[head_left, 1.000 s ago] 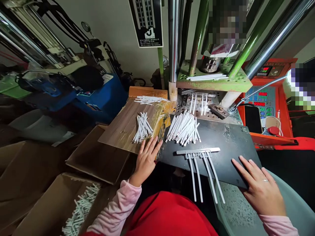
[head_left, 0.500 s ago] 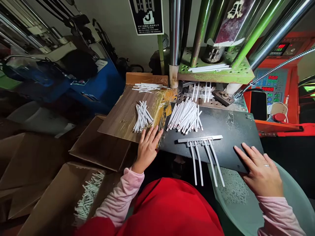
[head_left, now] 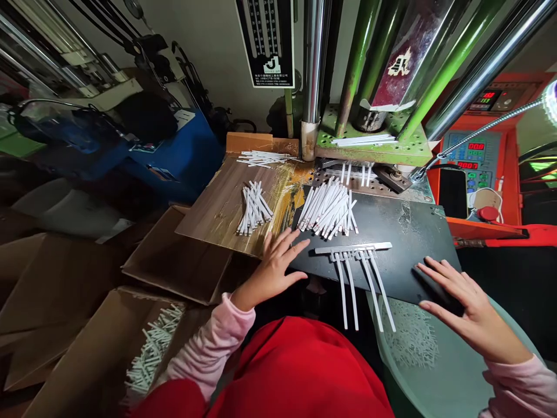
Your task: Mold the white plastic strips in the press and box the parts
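Observation:
My left hand is open, fingers spread, over the front left edge of the black plate; it holds nothing. My right hand, open too, hovers by the plate's right corner. Between them lies a white bar with several long strips attached, the strips hanging over the front edge. Behind it is a heap of white strips. A smaller bundle of white strips rests on the brown board beyond my left hand.
The green press platen carries loose strips, with strip ends showing under it. A phone stands by the orange control box. Below right is a pale green tub. Cardboard boxes stand left, one holding white strips.
Both hands have lifted off the plate surface, thumbs now spread. My left hand has moved slightly right. The view has tilted up a little, and the control display digits have changed.

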Motion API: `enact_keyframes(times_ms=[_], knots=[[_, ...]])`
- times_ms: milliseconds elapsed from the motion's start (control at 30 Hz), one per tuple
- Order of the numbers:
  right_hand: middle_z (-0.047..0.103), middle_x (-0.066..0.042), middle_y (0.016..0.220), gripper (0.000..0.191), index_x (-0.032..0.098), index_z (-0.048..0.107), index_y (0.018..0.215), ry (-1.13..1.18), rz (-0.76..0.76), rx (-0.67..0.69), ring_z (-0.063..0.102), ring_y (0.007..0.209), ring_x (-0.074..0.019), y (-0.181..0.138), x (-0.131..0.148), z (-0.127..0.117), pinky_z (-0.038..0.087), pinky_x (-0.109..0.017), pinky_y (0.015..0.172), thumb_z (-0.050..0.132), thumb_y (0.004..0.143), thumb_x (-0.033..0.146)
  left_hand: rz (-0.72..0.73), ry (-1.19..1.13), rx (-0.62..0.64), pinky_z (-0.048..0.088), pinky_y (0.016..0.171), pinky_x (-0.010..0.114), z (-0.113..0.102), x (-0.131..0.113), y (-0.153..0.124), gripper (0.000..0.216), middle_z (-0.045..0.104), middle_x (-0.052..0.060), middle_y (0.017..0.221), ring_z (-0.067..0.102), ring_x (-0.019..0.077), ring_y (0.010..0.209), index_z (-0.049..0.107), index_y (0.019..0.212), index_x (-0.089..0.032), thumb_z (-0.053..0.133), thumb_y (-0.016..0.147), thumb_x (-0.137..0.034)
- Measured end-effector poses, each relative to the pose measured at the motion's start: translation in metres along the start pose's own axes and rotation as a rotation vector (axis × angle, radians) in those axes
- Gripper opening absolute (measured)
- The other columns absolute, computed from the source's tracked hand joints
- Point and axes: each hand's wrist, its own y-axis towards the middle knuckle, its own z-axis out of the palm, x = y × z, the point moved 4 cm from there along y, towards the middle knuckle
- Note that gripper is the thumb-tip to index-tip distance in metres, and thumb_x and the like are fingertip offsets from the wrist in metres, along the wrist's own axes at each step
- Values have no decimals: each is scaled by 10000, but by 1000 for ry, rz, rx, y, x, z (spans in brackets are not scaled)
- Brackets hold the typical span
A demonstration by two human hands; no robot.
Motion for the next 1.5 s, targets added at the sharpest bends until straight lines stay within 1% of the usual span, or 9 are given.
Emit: enact_keyframes(times_ms=[100,267,433,667,967,1100,1167,1333,1500], knots=[[541,-73,1493,483,325,542,1418,92,-17,-40,442,1423,-344,22,10,1,316,-601,1173,527,967,499,37,-132,-72,343,1164,466,8,-19,21,414,654,89,1318,576,258,1255,619,1318,-243,692,918,-319],[661,-105,1304,355,275,658,1291,165,-154,-74,587,1259,-307,72,44,20,448,-509,1066,501,985,362,6,-204,-100,430,978,375,20,-24,49,135,726,58,1066,644,213,1043,713,1052,-191,630,946,-179],[682,-94,941,309,241,745,1110,205,-186,-98,641,887,-244,97,72,33,515,-428,847,533,974,420,71,-273,62,396,991,353,4,-8,54,121,733,34,999,645,192,1023,753,1001,-208,657,950,-262],[716,-84,979,280,248,723,979,413,-259,-26,658,888,-236,111,106,59,523,-378,760,539,986,459,147,-566,234,434,669,219,4,-25,72,465,682,-6,824,614,138,739,711,1239,-178,752,859,-445],[708,-96,865,411,237,708,862,372,-237,-117,670,826,-259,113,101,69,539,-409,714,489,981,563,262,-488,-15,514,699,267,14,-75,98,195,713,68,868,657,163,743,693,964,-185,525,997,-276],[676,-72,827,409,237,723,915,373,-192,-37,639,753,-220,115,106,62,504,-373,685,503,978,576,-138,-805,-574,476,598,234,-45,-40,84,478,637,35,736,578,121,632,659,848,-181,334,1062,-458],[678,-70,829,425,237,728,913,398,-168,-23,636,763,-214,115,109,60,501,-370,706,495,978,587,-256,-802,-685,444,574,222,-75,-11,79,474,612,12,687,559,109,600,649,806,-179,397,1028,-514],[706,-67,859,380,241,744,887,566,-75,-37,652,805,-212,119,108,55,518,-350,745,525,972,541,-637,-462,-417,430,601,254,-97,83,74,408,585,0,565,597,152,579,662,696,-172,501,961,-437],[733,-78,943,287,267,731,849,720,151,-268,692,891,-240,100,72,22,548,-349,803,628,909,529,-848,-156,-309,450,734,297,-86,136,63,293,739,107,916,694,271,931,696,967,-154,584,940,-424]])
